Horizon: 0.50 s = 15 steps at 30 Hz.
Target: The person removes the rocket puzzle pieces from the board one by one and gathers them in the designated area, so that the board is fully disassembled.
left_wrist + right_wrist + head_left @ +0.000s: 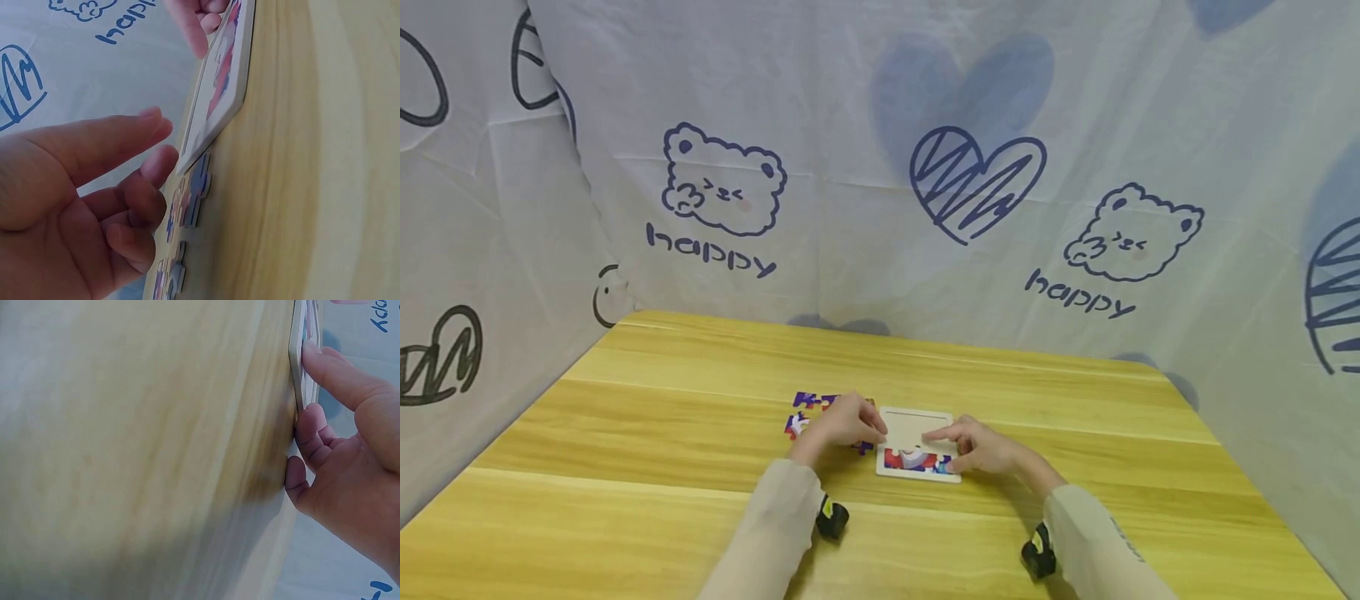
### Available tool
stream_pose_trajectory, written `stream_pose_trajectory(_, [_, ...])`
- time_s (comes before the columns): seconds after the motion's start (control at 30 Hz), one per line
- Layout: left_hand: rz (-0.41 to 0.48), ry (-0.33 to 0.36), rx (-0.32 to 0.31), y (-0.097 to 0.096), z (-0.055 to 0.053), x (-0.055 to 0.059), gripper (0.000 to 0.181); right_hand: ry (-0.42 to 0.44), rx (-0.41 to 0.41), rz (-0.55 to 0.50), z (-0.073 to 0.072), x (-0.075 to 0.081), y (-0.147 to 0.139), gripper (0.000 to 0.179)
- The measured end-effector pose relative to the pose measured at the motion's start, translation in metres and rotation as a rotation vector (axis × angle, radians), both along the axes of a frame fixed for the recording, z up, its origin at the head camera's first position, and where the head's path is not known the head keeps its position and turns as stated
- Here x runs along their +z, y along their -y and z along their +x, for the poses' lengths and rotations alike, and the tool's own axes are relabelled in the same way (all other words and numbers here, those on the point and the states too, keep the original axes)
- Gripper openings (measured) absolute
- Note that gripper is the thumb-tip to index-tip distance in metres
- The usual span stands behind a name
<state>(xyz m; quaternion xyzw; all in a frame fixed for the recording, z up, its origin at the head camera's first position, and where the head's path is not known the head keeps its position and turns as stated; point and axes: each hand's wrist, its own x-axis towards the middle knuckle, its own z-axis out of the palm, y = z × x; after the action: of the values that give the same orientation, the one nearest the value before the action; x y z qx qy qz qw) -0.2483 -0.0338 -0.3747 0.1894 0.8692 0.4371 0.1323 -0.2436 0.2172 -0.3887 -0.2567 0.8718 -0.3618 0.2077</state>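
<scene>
A shallow white puzzle tray (898, 425) lies on the table, its near strip filled with colourful jigsaw pieces (913, 460) and its far part bare. My left hand (848, 419) hovers at the tray's left edge, over loose puzzle pieces (806, 400) that it partly covers. In the left wrist view the fingers of that hand (81, 194) are loosely bent, with nothing visible between thumb and fingertips. At the tray's right side is my right hand (985, 447), its index finger stretched over the bare part. Its thumb (319, 359) rests on the tray's near right corner.
The wood-grain table (700, 517) extends around the tray. A white cloth (850, 217) with bear and heart drawings hangs behind it and at the sides. A black wrist camera (832, 518) sits on the left wrist, another (1038, 553) on the right.
</scene>
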Motion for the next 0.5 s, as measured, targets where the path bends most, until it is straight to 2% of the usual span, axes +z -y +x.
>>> stream_pose_trajectory(0.3, [-0.006,0.058,-0.051,-0.002,0.0015,-0.0042,0.01,0.005,0.038,0.01,0.0013,0.0013,0.0022,0.037])
stream_pose_trajectory(0.5, [-0.049,0.062,-0.071,-0.0031,0.0023,-0.0049,0.015,-0.005,0.067,0.009,0.0013,0.0012,0.002,0.035])
